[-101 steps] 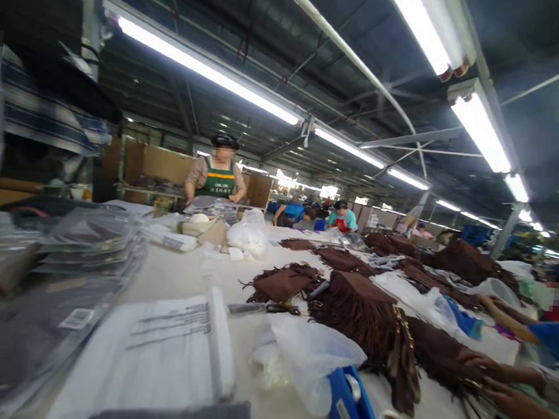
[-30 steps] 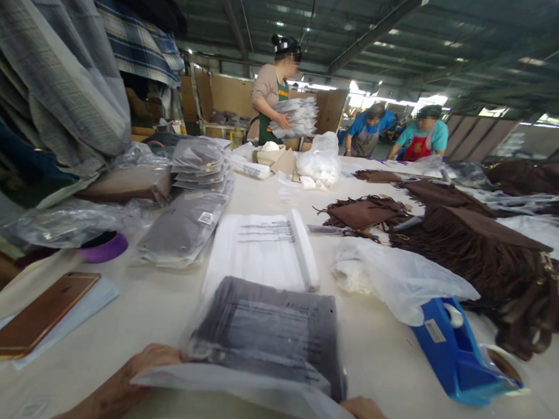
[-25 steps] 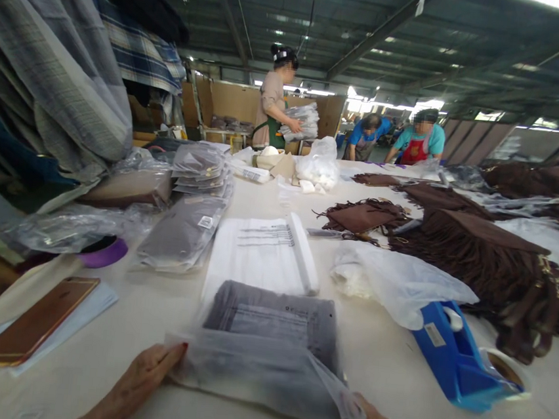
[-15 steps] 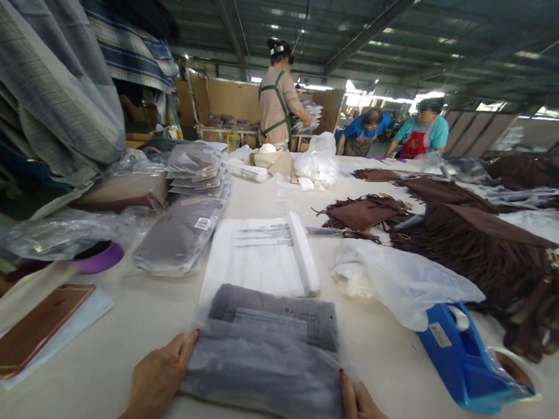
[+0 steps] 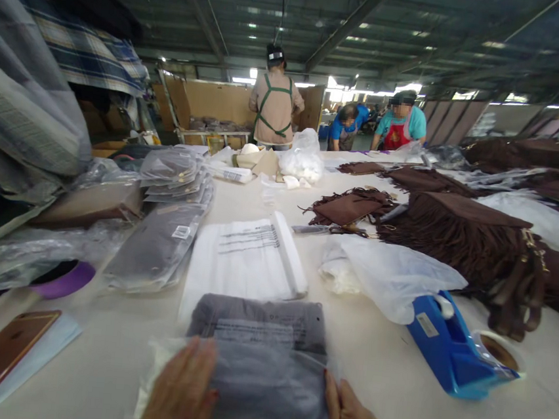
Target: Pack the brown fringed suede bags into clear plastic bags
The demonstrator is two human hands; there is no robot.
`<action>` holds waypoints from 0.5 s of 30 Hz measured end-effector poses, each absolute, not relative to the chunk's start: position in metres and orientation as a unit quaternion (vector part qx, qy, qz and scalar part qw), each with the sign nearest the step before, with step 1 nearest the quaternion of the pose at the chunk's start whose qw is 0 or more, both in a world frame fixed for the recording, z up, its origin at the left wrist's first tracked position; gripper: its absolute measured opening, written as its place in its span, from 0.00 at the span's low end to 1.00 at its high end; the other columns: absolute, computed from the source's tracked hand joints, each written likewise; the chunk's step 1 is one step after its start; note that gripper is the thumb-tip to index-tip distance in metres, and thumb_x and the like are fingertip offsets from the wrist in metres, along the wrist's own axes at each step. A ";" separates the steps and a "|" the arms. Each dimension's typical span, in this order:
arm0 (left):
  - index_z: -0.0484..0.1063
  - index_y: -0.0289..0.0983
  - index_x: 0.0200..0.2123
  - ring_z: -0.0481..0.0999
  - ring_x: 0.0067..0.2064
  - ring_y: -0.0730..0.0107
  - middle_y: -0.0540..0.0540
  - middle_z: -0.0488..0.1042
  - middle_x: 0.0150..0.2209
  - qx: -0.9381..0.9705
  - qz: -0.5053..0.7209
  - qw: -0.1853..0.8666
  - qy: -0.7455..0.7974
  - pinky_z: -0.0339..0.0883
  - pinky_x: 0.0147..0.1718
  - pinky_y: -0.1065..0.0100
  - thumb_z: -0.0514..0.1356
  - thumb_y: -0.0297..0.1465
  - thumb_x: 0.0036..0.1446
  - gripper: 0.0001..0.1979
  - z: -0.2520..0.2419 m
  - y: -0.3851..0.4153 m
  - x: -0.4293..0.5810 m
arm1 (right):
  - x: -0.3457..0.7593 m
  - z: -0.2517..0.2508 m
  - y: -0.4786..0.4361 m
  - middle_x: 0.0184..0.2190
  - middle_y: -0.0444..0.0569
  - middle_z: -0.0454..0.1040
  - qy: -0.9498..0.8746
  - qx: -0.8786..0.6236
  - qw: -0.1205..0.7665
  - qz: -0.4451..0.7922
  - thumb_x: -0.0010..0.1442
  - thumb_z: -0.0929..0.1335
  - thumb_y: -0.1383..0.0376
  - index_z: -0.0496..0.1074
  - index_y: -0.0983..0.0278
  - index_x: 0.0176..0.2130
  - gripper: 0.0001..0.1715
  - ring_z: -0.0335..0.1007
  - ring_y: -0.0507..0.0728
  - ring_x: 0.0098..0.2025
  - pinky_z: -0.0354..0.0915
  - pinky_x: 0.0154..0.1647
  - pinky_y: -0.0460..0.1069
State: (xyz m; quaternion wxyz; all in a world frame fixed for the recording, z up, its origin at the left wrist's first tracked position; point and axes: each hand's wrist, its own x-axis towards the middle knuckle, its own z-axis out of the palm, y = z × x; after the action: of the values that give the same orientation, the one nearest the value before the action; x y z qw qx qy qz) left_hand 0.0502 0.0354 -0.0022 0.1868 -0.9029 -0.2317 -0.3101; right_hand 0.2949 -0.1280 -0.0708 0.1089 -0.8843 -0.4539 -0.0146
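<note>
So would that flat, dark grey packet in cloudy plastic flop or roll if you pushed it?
The packet probably won't roll, since it lies flat. Its wrinkled plastic wrap suggests it may bend a bit. That wrap looks smooth, so it might slide.

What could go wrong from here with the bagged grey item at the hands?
1. Creasing: the left hand lies across the clear bag and its rumpled edge sticks out past it, so the plastic might set crooked.
2. Dragging: the bagged grey item sits right against the white printed bags; a push away from the person could shift them.
3. Snagging: loose translucent plastic overlaps the blue tape dispenser and might catch.
</note>
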 end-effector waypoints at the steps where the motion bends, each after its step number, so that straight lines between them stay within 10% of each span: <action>1: 0.47 0.33 0.62 0.59 0.59 0.54 0.39 0.67 0.53 -0.934 -0.274 0.181 -0.145 0.50 0.58 0.54 0.49 0.27 0.60 0.27 0.000 0.032 0.065 | 0.295 -0.067 -0.127 0.19 0.43 0.75 -0.440 -0.890 0.116 0.009 0.64 0.56 0.58 0.73 0.54 0.33 0.20 0.72 0.56 0.19 0.54 0.14 0.46; 5: 0.52 0.42 0.61 0.57 0.60 0.51 0.43 0.60 0.60 -0.958 -0.158 0.185 -0.151 0.26 0.60 0.47 0.51 0.43 0.60 0.28 -0.005 0.034 0.111 | 0.299 -0.052 -0.123 0.18 0.44 0.74 -0.392 -0.909 0.128 0.066 0.63 0.56 0.51 0.70 0.56 0.27 0.23 0.73 0.57 0.21 0.55 0.17 0.46; 15: 0.53 0.47 0.60 0.59 0.59 0.52 0.44 0.59 0.60 -0.951 -0.222 0.157 -0.148 0.32 0.59 0.48 0.49 0.42 0.56 0.28 -0.052 0.056 0.106 | 0.311 -0.050 -0.132 0.14 0.42 0.69 -0.281 -0.936 0.198 -0.076 0.64 0.52 0.48 0.65 0.59 0.24 0.29 0.68 0.54 0.18 0.56 0.19 0.46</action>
State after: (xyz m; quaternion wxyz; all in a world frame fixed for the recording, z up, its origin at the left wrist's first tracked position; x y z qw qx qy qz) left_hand 0.1062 0.0564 -0.0523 0.1572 -0.9507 -0.1484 -0.2224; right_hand 0.3106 -0.1317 -0.0497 0.1981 -0.9361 -0.2808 -0.0759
